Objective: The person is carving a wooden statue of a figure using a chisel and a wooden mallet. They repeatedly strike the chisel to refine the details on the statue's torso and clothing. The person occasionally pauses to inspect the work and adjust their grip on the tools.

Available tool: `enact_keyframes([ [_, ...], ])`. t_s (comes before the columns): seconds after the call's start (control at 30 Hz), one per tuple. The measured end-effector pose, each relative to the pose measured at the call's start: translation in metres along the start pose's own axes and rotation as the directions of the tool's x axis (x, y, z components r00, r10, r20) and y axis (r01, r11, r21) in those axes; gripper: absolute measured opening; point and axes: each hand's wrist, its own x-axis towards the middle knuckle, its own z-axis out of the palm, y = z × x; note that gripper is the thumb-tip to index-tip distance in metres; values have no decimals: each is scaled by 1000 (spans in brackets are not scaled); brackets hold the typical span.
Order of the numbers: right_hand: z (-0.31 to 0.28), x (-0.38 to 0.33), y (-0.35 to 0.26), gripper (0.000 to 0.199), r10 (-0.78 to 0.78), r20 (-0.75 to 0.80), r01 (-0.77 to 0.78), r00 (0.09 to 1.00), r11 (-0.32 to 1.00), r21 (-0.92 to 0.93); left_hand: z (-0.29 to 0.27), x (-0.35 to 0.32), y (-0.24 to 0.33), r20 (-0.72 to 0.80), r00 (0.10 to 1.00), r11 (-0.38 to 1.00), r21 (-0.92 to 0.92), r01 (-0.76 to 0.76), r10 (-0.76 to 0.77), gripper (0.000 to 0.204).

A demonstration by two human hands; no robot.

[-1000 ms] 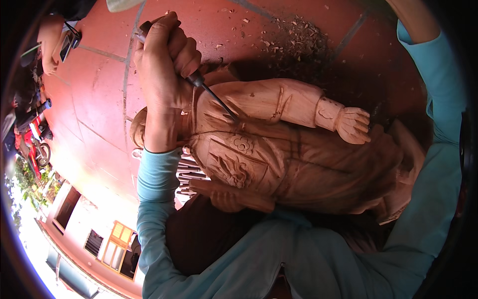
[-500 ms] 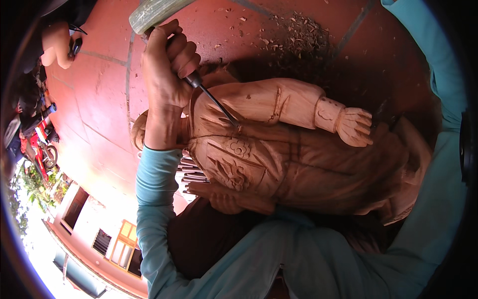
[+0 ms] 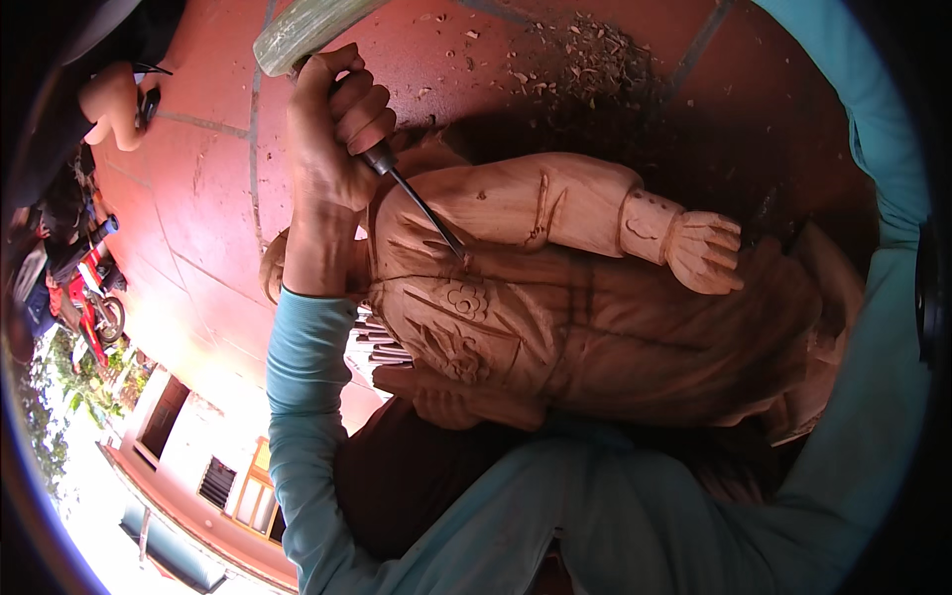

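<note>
The left grip [image 3: 335, 129], toward 11 o'clock from the centre, is closed around the handle of a chisel [image 3: 424, 208]. The fingers cover most of that handle; the dark shaft runs out toward 4 o'clock and its tip meets the chest of a carved wooden figure [image 3: 555, 307]. Whether the tip has sunk into the wood is too fine to make out.

The figure lies across the middle, its head [image 3: 272, 266] at 9 o'clock and its lower end fading into shade at 4 o'clock. The left forearm hides its face and neck, and what bears its weight underneath is not visible.

A pale, rounded wooden mallet [image 3: 309, 32] sits over the chisel's butt at 11 o'clock, cut off by the upper edge; contact between the two cannot be judged. The right grip lies outside the view, so I cannot tell what it holds; only its teal sleeve [image 3: 873, 169] shows, leaving the picture between 1 and 2 o'clock.

Shavings [image 3: 600, 61] litter the red floor [image 3: 198, 208] near 1 o'clock. Slender strips [image 3: 383, 345] at 8 o'clock are partly covered by the left sleeve, their kind unclear. At 10 o'clock another person's arm [image 3: 111, 99] reaches in beside a small dark object, indistinct. The red motorcycle [image 3: 91, 307] at 9 o'clock is half lost in clutter.
</note>
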Motion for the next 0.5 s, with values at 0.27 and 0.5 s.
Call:
enact_keyframes([
  [0.27,17,4,0,25,23,-91,-27,996,998,-48,-4,12,-6,70,991,990,-77,122,-117,17],
  [0.5,21,4,8,30,30,-98,-32,995,999,-13,-4,15,-10,79,987,987,-68,149,-143,17],
])
